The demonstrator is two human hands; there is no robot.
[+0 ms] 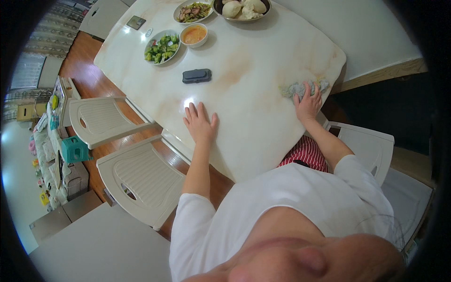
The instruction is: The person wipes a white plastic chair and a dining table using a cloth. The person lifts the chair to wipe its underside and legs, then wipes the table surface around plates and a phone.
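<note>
My right hand (308, 104) presses on a crumpled grey cloth (292, 89) near the right edge of the white marble-look table (253, 122). Its fingers lie over the cloth, which bunches out on both sides of them. Flat on the tabletop at the near left, my left hand (201, 127) has its fingers spread and holds nothing. A dark grey oblong case (197, 76) lies beyond the left hand, apart from it.
Toward the far end stand a plate of broccoli (162, 48), a bowl of orange food (194, 35), a plate of stir-fry (192, 12) and a metal bowl of buns (241, 9). White chairs (141, 181) line the left side; another chair (364, 145) is at right.
</note>
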